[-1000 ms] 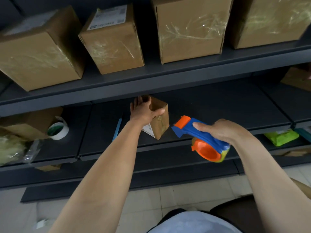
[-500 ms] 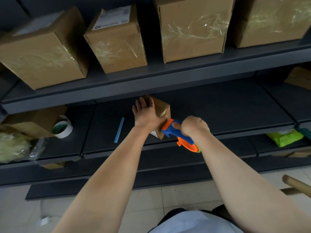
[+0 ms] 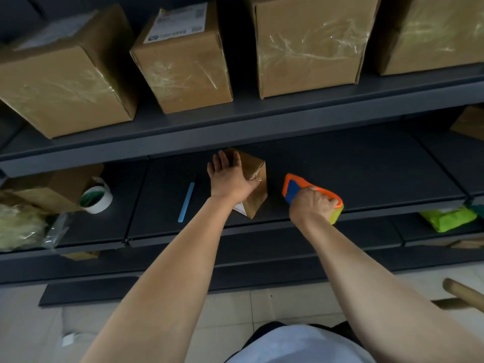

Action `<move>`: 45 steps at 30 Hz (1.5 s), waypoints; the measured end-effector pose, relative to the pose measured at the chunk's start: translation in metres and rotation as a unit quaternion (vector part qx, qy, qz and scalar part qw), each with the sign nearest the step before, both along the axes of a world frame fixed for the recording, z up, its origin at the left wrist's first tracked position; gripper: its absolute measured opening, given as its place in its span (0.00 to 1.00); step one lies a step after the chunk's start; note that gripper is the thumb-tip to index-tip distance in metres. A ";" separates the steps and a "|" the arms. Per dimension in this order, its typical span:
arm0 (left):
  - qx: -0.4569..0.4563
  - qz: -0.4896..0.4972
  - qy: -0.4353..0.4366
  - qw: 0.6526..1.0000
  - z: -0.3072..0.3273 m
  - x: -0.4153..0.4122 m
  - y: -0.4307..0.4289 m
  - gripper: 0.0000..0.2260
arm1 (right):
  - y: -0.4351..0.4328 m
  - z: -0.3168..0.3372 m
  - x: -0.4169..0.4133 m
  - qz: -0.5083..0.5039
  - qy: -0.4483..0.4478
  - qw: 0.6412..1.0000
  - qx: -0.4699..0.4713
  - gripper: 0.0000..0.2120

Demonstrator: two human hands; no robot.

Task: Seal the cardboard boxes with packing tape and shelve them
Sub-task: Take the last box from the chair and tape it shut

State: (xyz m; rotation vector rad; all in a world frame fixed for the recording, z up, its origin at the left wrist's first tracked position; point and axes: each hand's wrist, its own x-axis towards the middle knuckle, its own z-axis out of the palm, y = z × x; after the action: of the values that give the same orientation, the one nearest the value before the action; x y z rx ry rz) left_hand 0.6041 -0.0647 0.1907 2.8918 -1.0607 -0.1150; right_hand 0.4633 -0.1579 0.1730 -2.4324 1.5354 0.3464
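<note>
A small cardboard box (image 3: pixel 255 191) stands on the middle shelf (image 3: pixel 366 174), one corner toward me. My left hand (image 3: pixel 227 176) lies on its top with fingers spread flat and the thumb against the front edge. To the right of the box, my right hand (image 3: pixel 313 203) grips an orange and blue tape dispenser (image 3: pixel 296 187), whose base rests on the shelf near the front edge. A gap separates the dispenser from the box.
Several taped cardboard boxes (image 3: pixel 183 64) line the upper shelf. On the middle shelf lie a blue stick (image 3: pixel 186 201), a white tape roll (image 3: pixel 95 199), another box (image 3: pixel 52 187) and a plastic bag (image 3: pixel 23 229). A green cloth (image 3: pixel 447 218) sits lower right.
My right hand carried the dispenser up to the box, then away to the right and down onto the shelf. My left hand stayed on the box top.
</note>
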 end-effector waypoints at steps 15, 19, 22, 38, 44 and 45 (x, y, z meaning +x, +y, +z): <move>-0.017 -0.001 0.015 1.000 0.002 -0.003 0.008 0.42 | 0.025 -0.009 0.030 -0.017 -0.428 0.873 0.233 0.33; -0.123 0.025 0.117 0.985 0.014 -0.002 0.019 0.39 | 0.031 -0.012 0.042 -0.141 -0.409 0.820 0.376 0.46; -0.208 0.048 0.224 0.951 0.016 -0.006 0.027 0.35 | 0.028 -0.013 0.044 -0.191 -0.409 0.812 0.369 0.55; -0.271 0.216 0.348 0.871 -0.035 0.004 0.055 0.28 | 0.039 -0.008 0.057 -0.111 -0.367 0.894 0.233 0.38; -0.281 0.229 0.355 0.862 -0.048 0.010 0.062 0.26 | 0.037 -0.013 0.057 -0.076 -0.338 0.913 0.216 0.32; -0.273 0.229 0.353 0.865 -0.047 0.012 0.061 0.25 | 0.034 -0.014 0.056 -0.069 -0.348 0.907 0.226 0.30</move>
State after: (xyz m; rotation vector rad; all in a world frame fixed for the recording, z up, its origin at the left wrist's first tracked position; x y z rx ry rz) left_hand 0.6163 -0.0037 0.1432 2.1859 -0.2084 -0.6621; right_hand 0.5188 -0.1244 0.1593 -1.7812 1.1297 -0.1739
